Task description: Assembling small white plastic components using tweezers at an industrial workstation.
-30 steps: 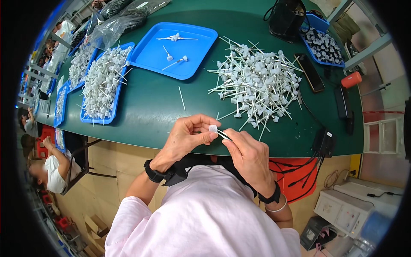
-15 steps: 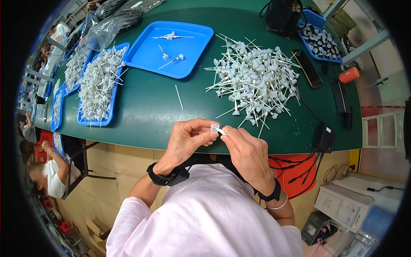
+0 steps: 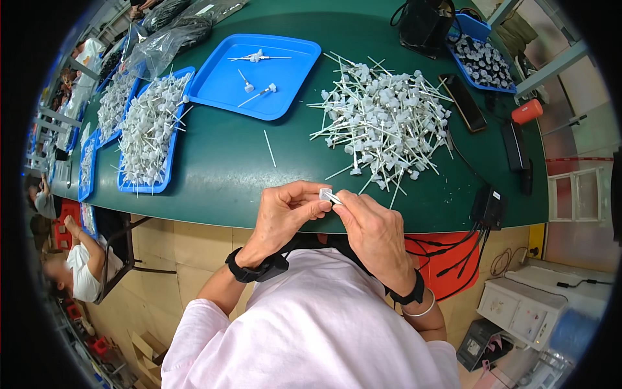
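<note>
Above the table's near edge, my left hand (image 3: 291, 206) pinches a small translucent white plastic cap (image 3: 325, 193) between thumb and fingers. My right hand (image 3: 370, 220) is closed on a thin white tube (image 3: 335, 200), whose end meets the cap; the fingers hide the rest. Beyond my right hand lies a large pile of white pump tops with thin dip tubes (image 3: 389, 123). A blue tray (image 3: 227, 84) past my left hand carries a few more such pieces. One loose thin tube (image 3: 269, 148) rests on the green table (image 3: 220, 162) between that tray and my hands.
Filled blue trays (image 3: 170, 155) line the left side. A phone (image 3: 463, 102), a black bag (image 3: 427, 26), a tray of dark-and-clear parts (image 3: 483, 61) and a black box with cables (image 3: 487, 207) stand at right. Clear plastic bags (image 3: 168, 45) lie far left; another person (image 3: 87, 259) sits at left.
My hands stay nearly in place. The tube in my right hand has tilted slightly against the cap. The whole view has shifted a little.
</note>
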The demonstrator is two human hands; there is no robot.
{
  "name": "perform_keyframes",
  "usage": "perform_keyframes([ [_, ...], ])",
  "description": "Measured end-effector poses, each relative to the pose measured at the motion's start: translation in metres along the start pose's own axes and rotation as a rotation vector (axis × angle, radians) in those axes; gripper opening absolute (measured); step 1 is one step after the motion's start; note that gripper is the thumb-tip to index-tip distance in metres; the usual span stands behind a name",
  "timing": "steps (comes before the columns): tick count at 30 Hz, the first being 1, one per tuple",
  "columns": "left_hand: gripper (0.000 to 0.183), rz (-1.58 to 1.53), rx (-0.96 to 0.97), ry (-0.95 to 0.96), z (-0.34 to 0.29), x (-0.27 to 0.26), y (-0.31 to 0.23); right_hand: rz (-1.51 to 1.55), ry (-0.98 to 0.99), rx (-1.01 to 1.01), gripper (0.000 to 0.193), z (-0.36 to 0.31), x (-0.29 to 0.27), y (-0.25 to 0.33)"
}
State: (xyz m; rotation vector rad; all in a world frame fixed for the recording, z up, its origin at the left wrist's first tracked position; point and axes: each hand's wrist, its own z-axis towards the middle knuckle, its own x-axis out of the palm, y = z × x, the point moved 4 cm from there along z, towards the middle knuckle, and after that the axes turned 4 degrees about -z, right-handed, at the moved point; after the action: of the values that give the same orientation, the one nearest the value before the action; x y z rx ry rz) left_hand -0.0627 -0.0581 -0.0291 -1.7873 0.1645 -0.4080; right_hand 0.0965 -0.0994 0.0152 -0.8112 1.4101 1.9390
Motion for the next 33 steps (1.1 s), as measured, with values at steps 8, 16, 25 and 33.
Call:
perform_keyframes([
  [8, 0.025, -0.020, -0.009, 0.004, 0.000, 0.002, -0.001, 0.016, -0.031, -0.044, 0.015, 0.000, 0.001, -0.001],
  [16, 0.024, -0.071, -0.062, 0.038, 0.003, 0.002, -0.001, 0.004, -0.050, -0.051, 0.014, -0.002, 0.000, 0.000],
  [25, 0.025, 0.027, 0.015, 0.028, 0.002, 0.004, 0.001, 0.165, 0.002, -0.015, 0.013, 0.001, -0.001, -0.009],
  [33, 0.024, 0.101, 0.053, 0.016, -0.001, 0.004, -0.002, 0.344, 0.079, 0.072, 0.013, 0.005, -0.001, -0.015],
])
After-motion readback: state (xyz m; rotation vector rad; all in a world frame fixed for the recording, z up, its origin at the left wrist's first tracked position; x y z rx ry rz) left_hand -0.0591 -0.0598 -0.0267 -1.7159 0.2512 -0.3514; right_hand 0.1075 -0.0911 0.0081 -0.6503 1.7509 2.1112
